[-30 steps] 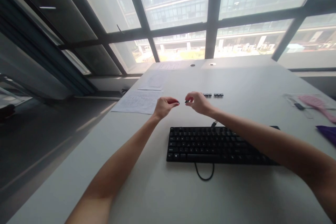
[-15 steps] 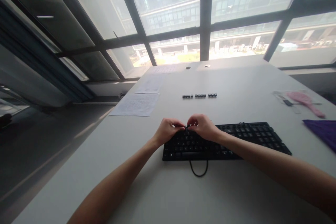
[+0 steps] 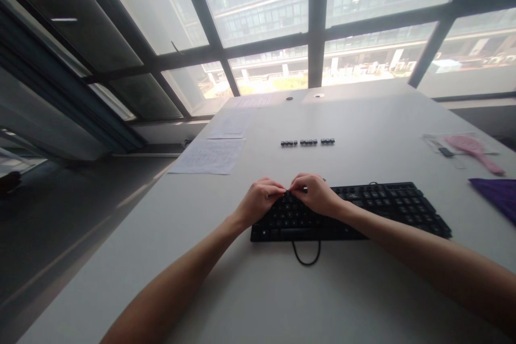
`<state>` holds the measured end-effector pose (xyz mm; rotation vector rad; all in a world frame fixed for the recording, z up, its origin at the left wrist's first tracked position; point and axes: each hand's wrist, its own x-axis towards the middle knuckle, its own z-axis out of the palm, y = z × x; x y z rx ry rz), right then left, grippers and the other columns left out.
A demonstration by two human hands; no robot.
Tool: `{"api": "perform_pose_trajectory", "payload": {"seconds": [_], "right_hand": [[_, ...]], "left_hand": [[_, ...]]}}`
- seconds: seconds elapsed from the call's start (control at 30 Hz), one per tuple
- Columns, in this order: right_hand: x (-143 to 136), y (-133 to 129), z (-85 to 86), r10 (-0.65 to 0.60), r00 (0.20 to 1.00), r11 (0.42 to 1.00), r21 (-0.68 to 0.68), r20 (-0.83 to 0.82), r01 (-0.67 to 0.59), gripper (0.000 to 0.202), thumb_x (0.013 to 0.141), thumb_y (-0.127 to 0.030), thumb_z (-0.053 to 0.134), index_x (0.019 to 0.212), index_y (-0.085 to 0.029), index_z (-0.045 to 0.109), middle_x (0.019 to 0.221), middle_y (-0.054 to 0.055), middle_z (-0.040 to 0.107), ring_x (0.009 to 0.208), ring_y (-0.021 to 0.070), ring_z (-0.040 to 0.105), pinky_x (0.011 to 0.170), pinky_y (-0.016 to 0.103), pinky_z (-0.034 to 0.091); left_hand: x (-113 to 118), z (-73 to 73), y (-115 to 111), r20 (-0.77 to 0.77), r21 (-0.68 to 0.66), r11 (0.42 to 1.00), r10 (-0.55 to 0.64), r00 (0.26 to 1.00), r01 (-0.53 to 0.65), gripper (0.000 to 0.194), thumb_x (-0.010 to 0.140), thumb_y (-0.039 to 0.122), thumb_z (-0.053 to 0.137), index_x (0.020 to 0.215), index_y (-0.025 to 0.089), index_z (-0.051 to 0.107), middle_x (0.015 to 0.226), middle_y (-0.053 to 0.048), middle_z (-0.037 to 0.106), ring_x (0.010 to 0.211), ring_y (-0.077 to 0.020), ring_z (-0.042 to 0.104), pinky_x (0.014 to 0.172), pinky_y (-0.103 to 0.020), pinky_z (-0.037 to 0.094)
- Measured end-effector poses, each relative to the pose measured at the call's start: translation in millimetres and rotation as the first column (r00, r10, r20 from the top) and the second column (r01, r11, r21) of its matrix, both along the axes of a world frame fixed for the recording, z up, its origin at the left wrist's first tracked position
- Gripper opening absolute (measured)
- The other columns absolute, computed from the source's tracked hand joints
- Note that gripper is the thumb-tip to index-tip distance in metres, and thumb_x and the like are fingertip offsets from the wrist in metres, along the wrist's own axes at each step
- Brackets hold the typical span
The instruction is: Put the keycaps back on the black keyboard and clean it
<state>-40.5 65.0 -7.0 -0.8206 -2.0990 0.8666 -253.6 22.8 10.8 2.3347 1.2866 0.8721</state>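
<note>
Left hand (image 3: 260, 200) and right hand (image 3: 314, 192) have moved over the keyboard (image 3: 304, 222)
can't tell if they're pinching anything; it lies crosswise right below

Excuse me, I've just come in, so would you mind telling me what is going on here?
A person has both bare hands at the upper left part of a black keyboard. The left hand and right hand have their fingertips close together there; whether they pinch a loose piece is too small to tell. Beyond the keyboard, small black pieces, apparently keycaps, lie in three groups in a row. Papers lie to the left on the white table.
</note>
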Motion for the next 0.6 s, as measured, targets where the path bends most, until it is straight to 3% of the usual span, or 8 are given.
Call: {"api": "perform_pose_trajectory", "payload": {"seconds": [0.43,0.6], "right_hand": [[-1.4,-3.1,-4.6,0.0,1.0,0.994,0.107,0.021,-0.002,0.018,0.085,-0.006,0.065,0.073,-0.018,0.072,0.089,0.005,0.071,0.081,0.0166,0.064,0.078,0.028,0.048],[-1.1,-3.2,-4.1,0.015,0.999,0.995,0.099,0.033,-0.018,0.018,0.084,-0.006,0.065,0.073,-0.018,0.071,0.088,0.005,0.071,0.081,0.0169,0.065,0.078,0.028,0.048]], "left_hand": [[2.8,4.5,-0.2,-0.107,-0.005,0.998,-0.063,0.992,0.062,0.025,0.093,0.017,0.058,0.095,0.026,0.081,0.099,-0.005,0.078,0.096,-0.0208,0.068,0.093,-0.036,0.053],[1.8,1.4,2.0,-0.026,-0.047,0.999,0.002,1.0,-0.003,0.019,0.09,0.02,0.063,0.092,0.025,0.081,0.1,-0.005,0.078,0.095,-0.0201,0.07,0.093,-0.035,0.055]]}}
